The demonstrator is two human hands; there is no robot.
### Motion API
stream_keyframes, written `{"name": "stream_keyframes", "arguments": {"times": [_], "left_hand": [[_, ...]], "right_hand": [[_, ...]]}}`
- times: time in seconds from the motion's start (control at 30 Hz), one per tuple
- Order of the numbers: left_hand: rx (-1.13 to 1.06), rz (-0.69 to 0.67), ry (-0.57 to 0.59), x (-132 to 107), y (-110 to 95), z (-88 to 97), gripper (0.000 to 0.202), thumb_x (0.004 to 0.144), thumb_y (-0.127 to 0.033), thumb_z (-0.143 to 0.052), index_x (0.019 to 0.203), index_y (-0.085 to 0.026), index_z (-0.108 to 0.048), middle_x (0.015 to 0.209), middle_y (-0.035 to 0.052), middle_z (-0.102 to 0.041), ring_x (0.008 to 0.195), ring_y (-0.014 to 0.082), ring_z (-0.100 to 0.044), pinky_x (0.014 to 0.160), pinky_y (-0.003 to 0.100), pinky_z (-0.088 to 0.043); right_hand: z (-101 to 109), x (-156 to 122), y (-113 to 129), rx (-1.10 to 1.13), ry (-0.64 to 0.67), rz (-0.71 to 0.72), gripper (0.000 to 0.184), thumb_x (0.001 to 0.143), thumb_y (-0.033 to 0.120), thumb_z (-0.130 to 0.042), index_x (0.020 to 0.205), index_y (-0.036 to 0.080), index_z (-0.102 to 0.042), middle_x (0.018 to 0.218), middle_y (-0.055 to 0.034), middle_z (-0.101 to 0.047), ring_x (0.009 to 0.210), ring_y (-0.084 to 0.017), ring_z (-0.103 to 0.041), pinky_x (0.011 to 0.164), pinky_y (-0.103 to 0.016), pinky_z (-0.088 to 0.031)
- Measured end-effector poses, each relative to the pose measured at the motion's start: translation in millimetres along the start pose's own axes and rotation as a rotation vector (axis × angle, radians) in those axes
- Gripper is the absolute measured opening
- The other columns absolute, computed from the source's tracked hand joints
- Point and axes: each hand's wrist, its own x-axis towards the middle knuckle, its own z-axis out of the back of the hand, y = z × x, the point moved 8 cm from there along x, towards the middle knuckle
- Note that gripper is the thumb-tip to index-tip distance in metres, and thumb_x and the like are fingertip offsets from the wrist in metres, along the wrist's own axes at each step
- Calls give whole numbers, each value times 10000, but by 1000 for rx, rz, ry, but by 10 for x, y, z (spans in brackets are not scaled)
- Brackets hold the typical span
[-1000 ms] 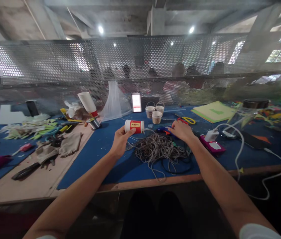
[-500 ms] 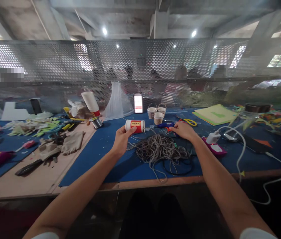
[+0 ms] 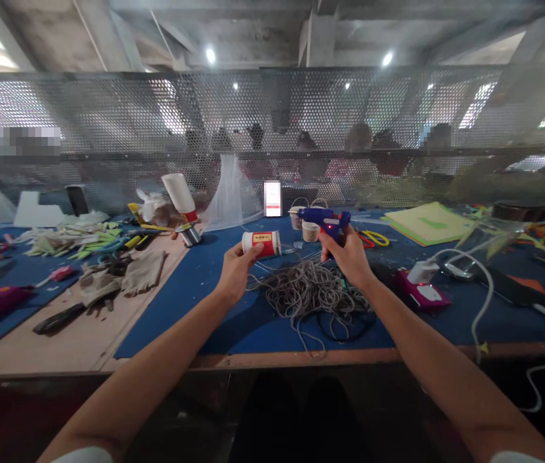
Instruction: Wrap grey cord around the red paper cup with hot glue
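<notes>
My left hand (image 3: 237,269) is closed round a white paper cup with a red label (image 3: 261,244), held on its side above the blue table mat (image 3: 175,321). My right hand (image 3: 349,257) grips a blue glue gun (image 3: 323,217), raised with its nozzle pointing left. A small red light glows on the gun's body. Below and between the hands lies a tangled heap of grey cord (image 3: 305,292); a strand runs up to the cup. Behind the gun stand several small cord-wrapped buckets (image 3: 309,231) with looped handles, partly hidden.
Yellow-handled scissors (image 3: 374,238) and yellow-green sheets (image 3: 429,224) lie right. A charger plug (image 3: 421,270) with white cable, a glass jar (image 3: 479,238) and a dark power bank stand farther right. Stacked paper cups (image 3: 178,193), gloves (image 3: 143,273) and a phone (image 3: 273,198) sit left and behind.
My right hand has lifted the glue gun from the mat and swung it up, nozzle leftward. The left hand holds the cup in nearly the same place.
</notes>
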Motion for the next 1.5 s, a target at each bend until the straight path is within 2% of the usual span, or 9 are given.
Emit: {"name": "stream_keyframes", "arguments": {"times": [0.2,0.33,0.4,0.53,0.7,0.87,1.07,1.5], "left_hand": [[4,14,-34,21,25,43,362,641,-394,-877,885,-158,-754,852,26,-739,770,149,-635,761,272,-481],[-19,6,-28,38,30,42,357,626,-367,-886,884,-159,-753,871,27,-742,792,152,-637,764,265,-489],[-27,1,-26,42,31,41,349,633,-356,-880,892,-159,-754,874,30,-743,806,159,-640,768,268,-492],[-14,-17,-33,40,25,50,326,667,-368,-856,893,-157,-752,847,30,-737,804,164,-642,775,276,-488],[-4,-19,-55,44,28,80,345,657,-375,-862,895,-151,-751,866,39,-737,807,169,-644,787,287,-493],[-29,-40,-65,56,28,101,349,660,-367,-868,912,-151,-760,896,43,-736,835,171,-642,822,295,-498],[-14,-50,-66,66,31,107,334,662,-369,-870,905,-163,-769,896,39,-734,832,169,-636,815,291,-494],[14,-81,-52,60,17,111,330,690,-371,-856,928,-159,-772,907,40,-739,818,161,-624,798,277,-477]], "right_hand": [[-100,-94,-87,-195,8,-72,356,826,562,-687,742,220,-638,491,35,-564,471,-152,-556,546,-314,-482],[-163,-147,-115,-228,29,-24,368,837,523,-685,635,221,-629,525,-1,-636,514,-185,-632,633,-351,-534],[-217,-174,-140,-236,64,0,347,850,519,-671,668,224,-646,540,-5,-648,528,-199,-652,641,-359,-547],[-256,-199,-158,-324,76,77,294,866,522,-654,850,232,-700,615,-20,-677,614,-229,-685,618,-350,-542],[-231,-184,-103,-448,51,194,381,876,582,-632,1011,233,-706,741,-50,-724,742,-254,-712,649,-337,-533],[-237,-200,-13,-543,23,325,420,877,594,-628,1005,200,-701,758,-47,-736,679,-227,-702,657,-314,-503],[-281,-221,-35,-559,81,322,360,906,552,-619,1014,214,-682,822,-46,-751,753,-238,-729,689,-308,-508],[-280,-223,20,-635,66,379,377,926,572,-578,986,210,-665,787,-52,-732,700,-235,-703,634,-300,-474]]}}
